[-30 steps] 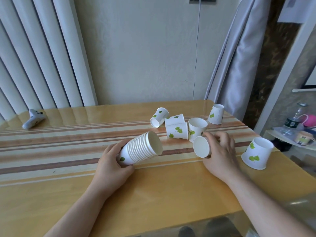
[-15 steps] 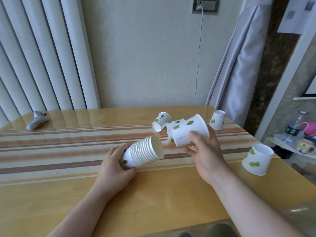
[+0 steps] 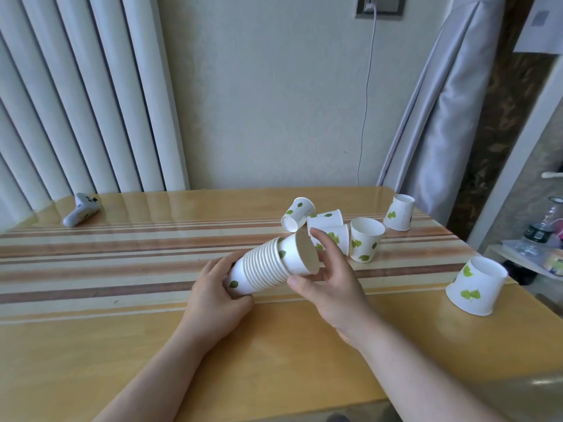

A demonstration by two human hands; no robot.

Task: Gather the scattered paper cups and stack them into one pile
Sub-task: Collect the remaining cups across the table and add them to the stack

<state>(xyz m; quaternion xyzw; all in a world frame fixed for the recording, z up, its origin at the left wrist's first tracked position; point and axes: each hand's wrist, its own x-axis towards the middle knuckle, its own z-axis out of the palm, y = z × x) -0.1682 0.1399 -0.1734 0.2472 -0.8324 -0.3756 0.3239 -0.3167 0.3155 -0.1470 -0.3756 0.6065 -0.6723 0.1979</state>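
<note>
My left hand (image 3: 214,300) grips the base of a sideways stack of white paper cups with green leaves (image 3: 262,269), held just above the table. My right hand (image 3: 329,284) holds one more cup (image 3: 297,254), its bottom pushed partway into the stack's open mouth. Loose cups lie behind: one on its side (image 3: 297,214), two lying together (image 3: 327,220), one upright (image 3: 365,243). Two upside-down cups stand at the far right (image 3: 399,212) and the near right (image 3: 473,284).
The wooden table (image 3: 274,345) has a striped runner across its middle. A white game controller (image 3: 80,213) lies at the far left. Vertical blinds, a wall cable and a grey curtain stand behind. A side shelf with bottles (image 3: 536,239) sits off the right edge.
My right hand picked a cup off the table, lifted it, turned it and brought it left into the mouth of the stack. The left hand kept holding the stack, raised a little.
</note>
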